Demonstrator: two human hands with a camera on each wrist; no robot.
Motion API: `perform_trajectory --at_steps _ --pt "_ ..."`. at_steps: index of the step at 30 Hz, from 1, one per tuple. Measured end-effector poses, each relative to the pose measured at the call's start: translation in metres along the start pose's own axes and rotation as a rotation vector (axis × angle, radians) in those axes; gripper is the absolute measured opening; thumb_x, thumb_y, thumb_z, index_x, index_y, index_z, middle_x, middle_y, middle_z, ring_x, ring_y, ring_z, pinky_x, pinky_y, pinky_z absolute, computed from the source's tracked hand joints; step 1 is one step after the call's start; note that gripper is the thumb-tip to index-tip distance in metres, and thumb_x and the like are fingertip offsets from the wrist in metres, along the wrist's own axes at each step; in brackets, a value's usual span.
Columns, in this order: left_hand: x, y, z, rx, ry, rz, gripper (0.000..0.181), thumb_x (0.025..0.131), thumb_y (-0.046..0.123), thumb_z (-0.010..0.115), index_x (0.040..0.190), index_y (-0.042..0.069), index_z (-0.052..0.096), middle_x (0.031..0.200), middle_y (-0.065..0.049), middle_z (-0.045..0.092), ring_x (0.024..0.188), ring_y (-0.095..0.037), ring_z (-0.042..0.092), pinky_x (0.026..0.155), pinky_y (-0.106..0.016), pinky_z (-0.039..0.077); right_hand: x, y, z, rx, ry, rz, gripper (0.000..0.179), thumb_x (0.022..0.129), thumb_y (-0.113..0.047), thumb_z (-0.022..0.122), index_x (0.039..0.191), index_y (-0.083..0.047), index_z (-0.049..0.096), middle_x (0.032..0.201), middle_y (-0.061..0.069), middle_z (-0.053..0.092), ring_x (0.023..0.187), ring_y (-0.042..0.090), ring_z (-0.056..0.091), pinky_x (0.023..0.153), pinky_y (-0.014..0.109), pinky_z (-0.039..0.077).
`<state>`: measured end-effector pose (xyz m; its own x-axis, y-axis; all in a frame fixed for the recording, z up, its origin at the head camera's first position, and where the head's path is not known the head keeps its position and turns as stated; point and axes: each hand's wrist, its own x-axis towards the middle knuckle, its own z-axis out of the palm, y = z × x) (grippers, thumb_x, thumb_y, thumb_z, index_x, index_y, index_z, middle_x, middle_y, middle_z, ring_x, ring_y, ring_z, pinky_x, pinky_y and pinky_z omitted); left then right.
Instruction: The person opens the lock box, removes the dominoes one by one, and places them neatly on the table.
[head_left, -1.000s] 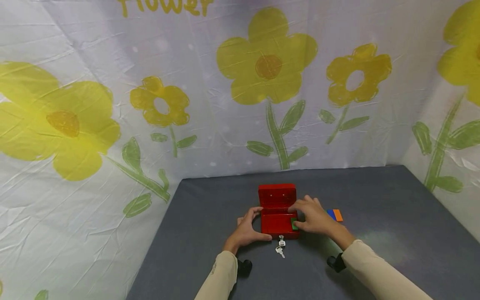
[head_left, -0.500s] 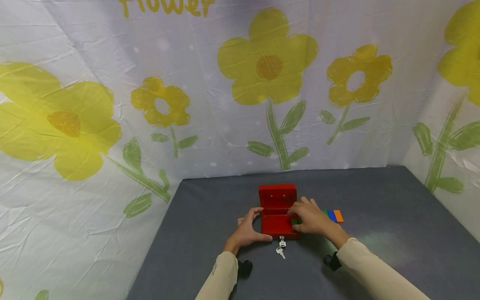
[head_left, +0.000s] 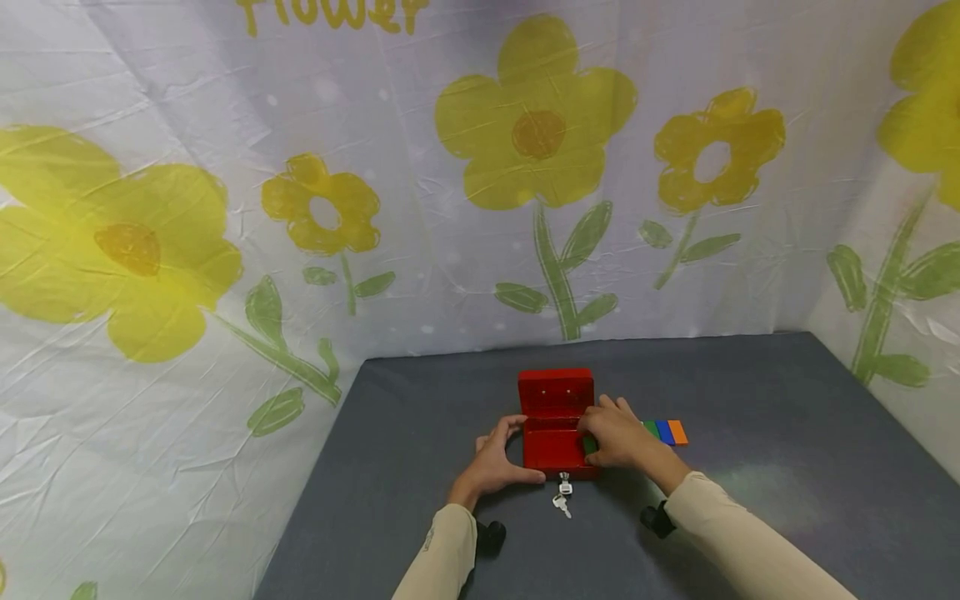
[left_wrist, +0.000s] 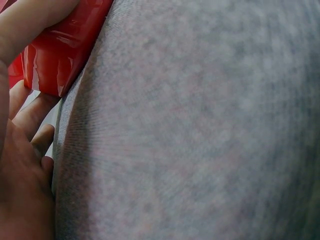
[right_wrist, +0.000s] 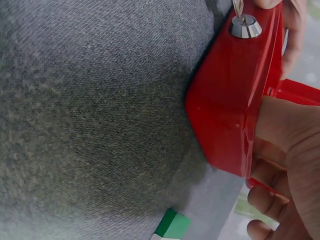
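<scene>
A red metal cash box (head_left: 551, 450) stands on the table with its lid (head_left: 555, 390) raised at the back. My left hand (head_left: 491, 461) grips the box's left side, thumb at the front corner and fingers toward the back. Over the right side of the box, my right hand (head_left: 621, 435) reaches in and holds a small green block (head_left: 590, 445) between thumb and fingers, low inside. The right wrist view shows that hand's thumb (right_wrist: 280, 122) over the box rim, while the block is hidden there. A key sits in the front lock (right_wrist: 245, 26), with a second key (head_left: 562, 505) hanging from it.
Right of the box, a row of flat coloured pieces lies on the grey table (head_left: 780, 500): a green one (head_left: 652, 429), a blue one (head_left: 665, 432) and an orange one (head_left: 678, 432). A flower-printed white cloth (head_left: 420, 275) hangs behind the table and along its sides.
My right hand has shifted slightly and its forearm has swung left, uncovering more of the coloured row. The green block sits deeper in shadow under the fingers. My left hand keeps its grip.
</scene>
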<state>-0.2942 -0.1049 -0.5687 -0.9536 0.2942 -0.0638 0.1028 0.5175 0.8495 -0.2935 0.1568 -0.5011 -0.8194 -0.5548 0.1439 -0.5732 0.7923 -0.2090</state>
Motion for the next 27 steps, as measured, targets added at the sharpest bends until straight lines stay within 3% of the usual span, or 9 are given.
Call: perform_trajectory --at_steps 12,27 --pt "-0.0002 -0.0006 0.0006 0.004 0.002 0.013 0.094 0.068 0.041 0.094 0.145 0.037 0.041 0.157 -0.005 0.047 0.138 -0.032 0.027 0.107 -0.059 0.034 0.0034 -0.0061 0.0018 -0.116 -0.004 0.024 0.028 0.065 -0.026 0.093 0.082 -0.013 0.075 0.084 0.0 0.067 0.088 0.021 0.047 0.073 0.037 0.028" --pt "-0.0011 0.002 0.0002 0.004 0.0 0.003 0.094 0.067 0.042 0.094 0.145 0.037 0.042 0.157 -0.003 0.047 0.137 -0.03 0.027 0.106 -0.057 0.035 0.0061 -0.0078 0.0059 -0.112 -0.028 0.073 0.024 0.067 -0.021 0.092 0.073 -0.015 0.069 0.083 0.001 0.068 0.092 0.025 0.052 0.075 0.04 0.031"
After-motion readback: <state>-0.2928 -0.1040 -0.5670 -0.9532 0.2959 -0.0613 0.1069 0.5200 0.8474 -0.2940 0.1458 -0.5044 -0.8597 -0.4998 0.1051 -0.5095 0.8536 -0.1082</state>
